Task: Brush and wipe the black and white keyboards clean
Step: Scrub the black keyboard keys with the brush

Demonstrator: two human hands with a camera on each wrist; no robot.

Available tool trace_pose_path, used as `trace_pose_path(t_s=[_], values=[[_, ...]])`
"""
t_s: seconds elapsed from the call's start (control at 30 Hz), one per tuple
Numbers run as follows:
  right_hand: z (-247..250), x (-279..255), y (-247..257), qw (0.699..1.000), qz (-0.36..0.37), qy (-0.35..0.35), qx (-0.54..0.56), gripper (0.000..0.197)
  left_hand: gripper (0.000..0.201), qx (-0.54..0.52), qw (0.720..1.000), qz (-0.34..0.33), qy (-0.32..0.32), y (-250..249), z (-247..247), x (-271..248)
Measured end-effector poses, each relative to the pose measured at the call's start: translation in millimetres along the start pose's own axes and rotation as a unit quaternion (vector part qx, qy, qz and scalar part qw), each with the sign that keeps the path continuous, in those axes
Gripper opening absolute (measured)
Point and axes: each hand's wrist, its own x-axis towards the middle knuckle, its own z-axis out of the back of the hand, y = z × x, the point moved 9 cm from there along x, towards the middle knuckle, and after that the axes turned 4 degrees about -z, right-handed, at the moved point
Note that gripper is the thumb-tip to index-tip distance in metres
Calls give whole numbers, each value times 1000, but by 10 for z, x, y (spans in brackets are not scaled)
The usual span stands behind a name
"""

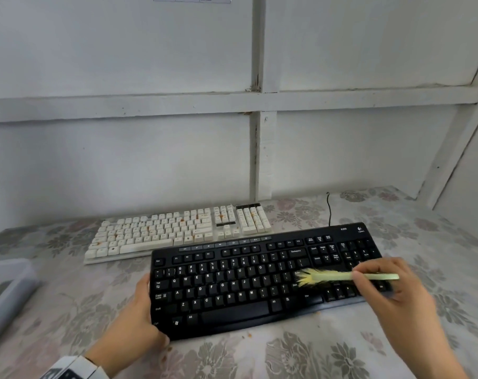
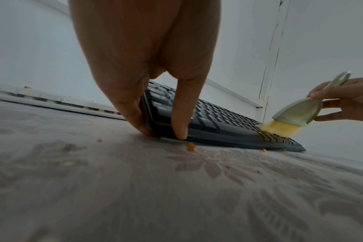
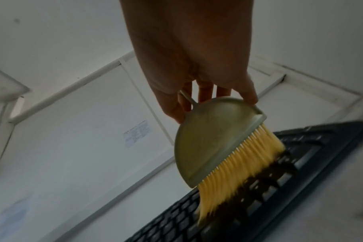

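Observation:
The black keyboard (image 1: 246,280) lies in front of me on the flowered cloth, slightly angled. My left hand (image 1: 139,318) grips its left end, thumb and fingers (image 2: 179,114) wrapped round the corner of the black keyboard (image 2: 218,121). My right hand (image 1: 388,283) holds a pale green brush (image 1: 341,276) with yellow bristles (image 3: 238,172) that rest on the keys near the Enter key. In the right wrist view my fingers pinch the brush (image 3: 209,139) head above the black keyboard (image 3: 300,188). The white keyboard (image 1: 177,231), stained with orange spots, lies behind the black one.
Orange crumbs (image 2: 190,146) lie on the cloth (image 1: 287,356) along the black keyboard's front edge. A translucent plastic container (image 1: 5,291) stands at the left table edge. The white wall (image 1: 123,160) rises just behind the keyboards. A black cable (image 1: 329,209) runs behind the black keyboard.

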Motion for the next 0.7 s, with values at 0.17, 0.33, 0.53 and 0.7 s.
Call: trace_pose_path(t_s=[0.17,0.33,0.53,0.7], values=[[16,15,23,996,-1,24,82,30,105,11,999,-35,-22,162,-1,115],[173,96,-126,999,-15,-3,42,32,110,11,998,-52,-31,285,-13,207],[259,126,-144,994,-16,5,110,8,115,23,999,-33,-36,541,-70,327],[327,145,-313,989,-39,21,139,18,114,26,998,-38,-34,583,-77,354]])
